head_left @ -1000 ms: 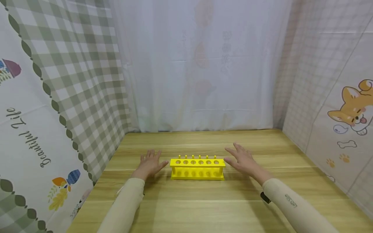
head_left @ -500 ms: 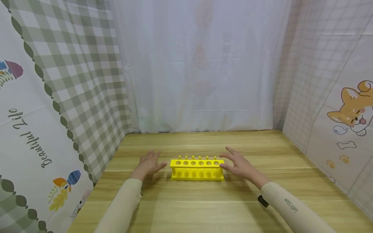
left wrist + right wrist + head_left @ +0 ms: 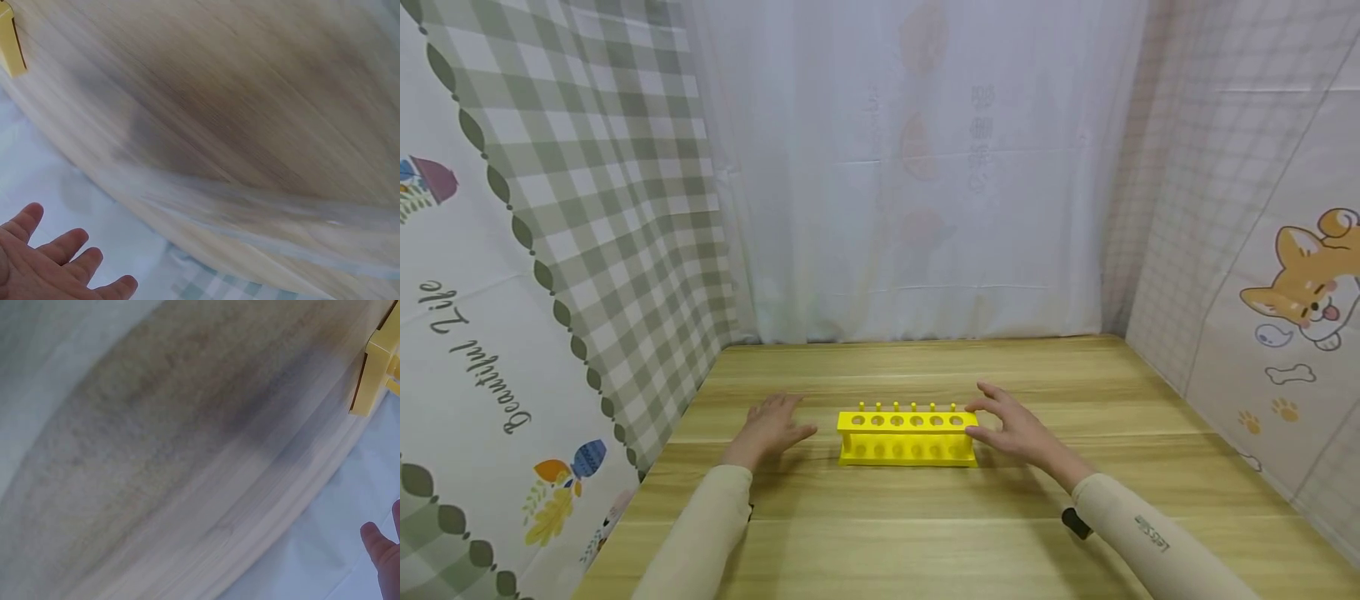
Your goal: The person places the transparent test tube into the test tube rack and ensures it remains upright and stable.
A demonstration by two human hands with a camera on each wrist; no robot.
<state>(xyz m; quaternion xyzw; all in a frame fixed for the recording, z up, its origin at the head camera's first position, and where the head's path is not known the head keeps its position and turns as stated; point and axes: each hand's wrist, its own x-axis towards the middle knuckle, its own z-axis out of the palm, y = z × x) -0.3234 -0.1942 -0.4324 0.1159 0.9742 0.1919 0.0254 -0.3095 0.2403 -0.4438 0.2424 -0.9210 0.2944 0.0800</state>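
Note:
A yellow test tube rack [image 3: 906,430] stands upright on the wooden table, with round holes in its top plate and a row of short pegs behind. No tubes sit in it. To its left, my left hand [image 3: 770,431] hovers with spread, relaxed fingers and holds nothing; the left wrist view shows these fingers [image 3: 65,245] well away from the rack's end [image 3: 10,47]. My right hand [image 3: 1018,423] is at the rack's right end, thumb and forefinger apart around the corner in the head view. In the right wrist view, a gap separates its visible fingertip [image 3: 371,530] from the rack [image 3: 370,375].
The wood-grain table [image 3: 880,533] extends around the rack. A white curtain [image 3: 917,208] hangs along the back edge. Green checked cloth [image 3: 625,167] stands at the left, and a pale sheet with a cartoon dog [image 3: 1311,279] at the right.
My left hand has drawn back to the left, away from the rack. My right hand has shifted left to the rack's right end, its fingers closer together. The rack stays in place.

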